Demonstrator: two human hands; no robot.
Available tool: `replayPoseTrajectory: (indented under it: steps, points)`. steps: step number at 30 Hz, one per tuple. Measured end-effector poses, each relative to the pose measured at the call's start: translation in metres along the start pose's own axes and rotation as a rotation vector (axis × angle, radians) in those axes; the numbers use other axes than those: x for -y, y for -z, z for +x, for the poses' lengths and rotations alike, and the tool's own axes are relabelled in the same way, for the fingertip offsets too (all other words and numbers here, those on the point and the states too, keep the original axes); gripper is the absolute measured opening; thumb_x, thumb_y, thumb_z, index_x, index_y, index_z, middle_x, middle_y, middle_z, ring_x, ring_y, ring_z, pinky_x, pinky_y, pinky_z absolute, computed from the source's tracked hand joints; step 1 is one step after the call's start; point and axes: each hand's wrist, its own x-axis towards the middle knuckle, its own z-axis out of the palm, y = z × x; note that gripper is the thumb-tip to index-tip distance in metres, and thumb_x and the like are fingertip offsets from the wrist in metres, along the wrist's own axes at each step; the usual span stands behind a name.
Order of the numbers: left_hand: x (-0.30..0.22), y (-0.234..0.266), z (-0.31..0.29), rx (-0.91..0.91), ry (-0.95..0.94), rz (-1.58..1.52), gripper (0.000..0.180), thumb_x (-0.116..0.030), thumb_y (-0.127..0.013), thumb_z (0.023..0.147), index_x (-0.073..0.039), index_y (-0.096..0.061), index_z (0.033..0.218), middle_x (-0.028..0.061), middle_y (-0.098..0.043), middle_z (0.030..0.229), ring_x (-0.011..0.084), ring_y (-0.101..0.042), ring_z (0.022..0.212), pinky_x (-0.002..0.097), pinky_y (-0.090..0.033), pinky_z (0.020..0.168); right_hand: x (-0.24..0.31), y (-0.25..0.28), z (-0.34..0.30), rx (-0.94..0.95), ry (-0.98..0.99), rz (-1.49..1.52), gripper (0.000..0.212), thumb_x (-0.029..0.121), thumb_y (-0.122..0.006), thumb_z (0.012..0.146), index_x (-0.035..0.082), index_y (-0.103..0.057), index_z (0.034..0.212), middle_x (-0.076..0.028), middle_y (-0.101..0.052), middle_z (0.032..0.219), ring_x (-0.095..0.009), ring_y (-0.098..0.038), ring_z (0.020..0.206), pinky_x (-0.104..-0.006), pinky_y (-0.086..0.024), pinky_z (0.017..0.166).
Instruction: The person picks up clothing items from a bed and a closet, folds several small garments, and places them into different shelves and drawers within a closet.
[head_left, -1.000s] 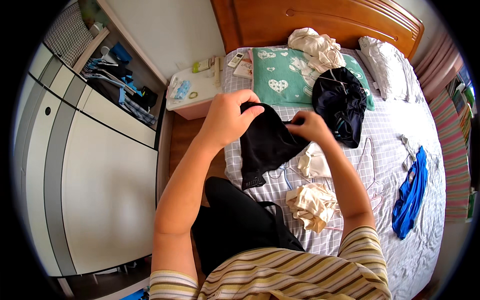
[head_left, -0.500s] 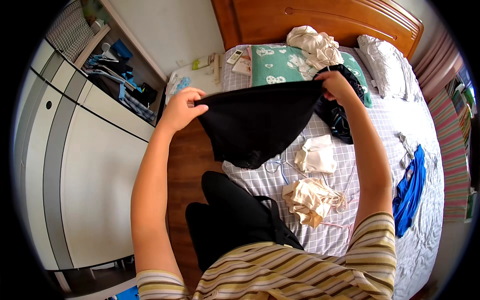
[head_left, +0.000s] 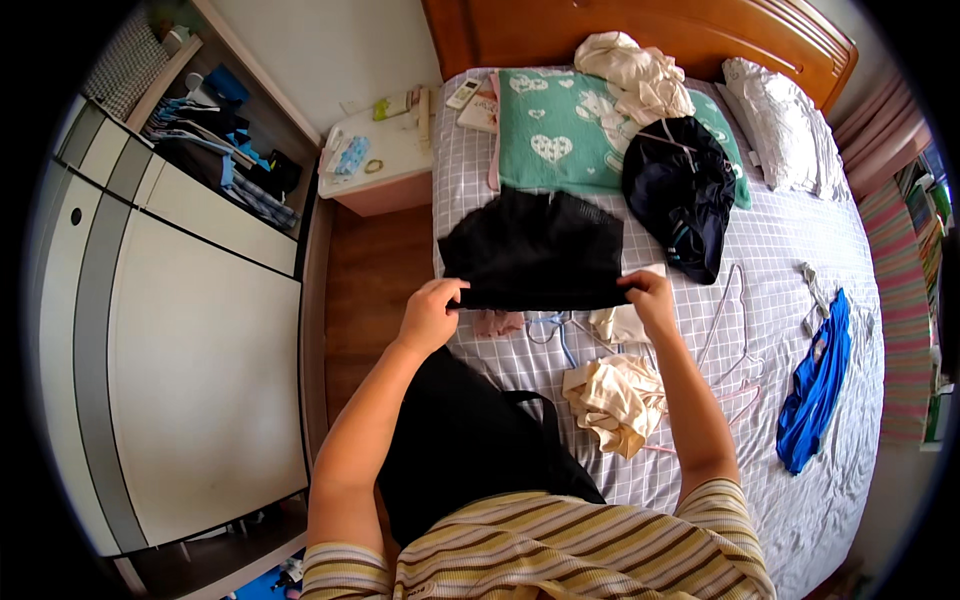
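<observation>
Lower and closer together than a moment ago, our left hand (head_left: 431,316) and right hand (head_left: 652,303) pinch two ends of one black garment (head_left: 540,245) on our side of one green pillow (head_left: 550,150).

A remote (head_left: 463,95), green pillow (head_left: 555,122) and pale pillow (head_left: 785,135) lie left to right along the head edge of the bed (head_left: 795,525).

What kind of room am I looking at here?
Most likely a bedroom: there's a bed with a wooden headboard, a green pillow with white hearts lying below it, and a wardrobe with clothes in its open part.
</observation>
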Motion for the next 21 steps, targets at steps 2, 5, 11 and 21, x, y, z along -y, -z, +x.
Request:
replayPoseTrajectory:
  steps: [2,5,11,21]
  points:
    - [0.026,-0.019,-0.007,0.095,0.149,-0.043,0.024,0.009,-0.055,0.063,0.000,-0.055,0.085,0.0120,-0.061,0.080,0.0286,-0.058,0.072,0.0354,-0.047,0.066,-0.032,-0.002,-0.005,0.015,-0.180,0.095,0.012,-0.003,-0.058,0.070,-0.005,-0.065,0.080,-0.008,-0.063,0.069,-0.014,-0.060,0.060,-0.0246,-0.049,0.055]
    - [0.060,-0.041,0.003,0.140,0.363,-0.180,0.023,0.007,-0.053,0.065,0.000,-0.056,0.088,0.0111,-0.059,0.073,0.0212,-0.056,0.068,0.0319,-0.045,0.065,-0.032,-0.001,0.012,0.054,-0.452,0.023,0.010,0.001,-0.061,0.071,-0.004,-0.064,0.079,-0.009,-0.062,0.067,-0.017,-0.060,0.054,-0.0272,-0.050,0.048]
    - [0.084,-0.065,0.093,-0.093,0.515,-0.060,0.046,0.000,-0.053,0.070,-0.002,-0.052,0.116,0.0222,-0.060,0.111,0.0363,-0.056,0.106,0.0397,-0.044,0.091,0.021,-0.024,0.098,-0.093,-0.406,-0.078,0.036,0.019,-0.073,0.072,0.001,-0.059,0.100,-0.010,-0.062,0.085,-0.023,-0.063,0.068,-0.0352,-0.051,0.057]
    - [0.077,-0.102,0.072,0.007,0.541,-0.036,0.040,-0.005,-0.058,0.073,-0.004,-0.059,0.113,0.0163,-0.059,0.117,0.0327,-0.053,0.112,0.0393,-0.041,0.097,-0.062,-0.152,0.035,0.069,0.439,-1.033,0.079,0.011,-0.062,0.069,0.003,-0.030,0.141,-0.025,-0.030,0.143,-0.045,-0.028,0.132,-0.0544,-0.023,0.107]
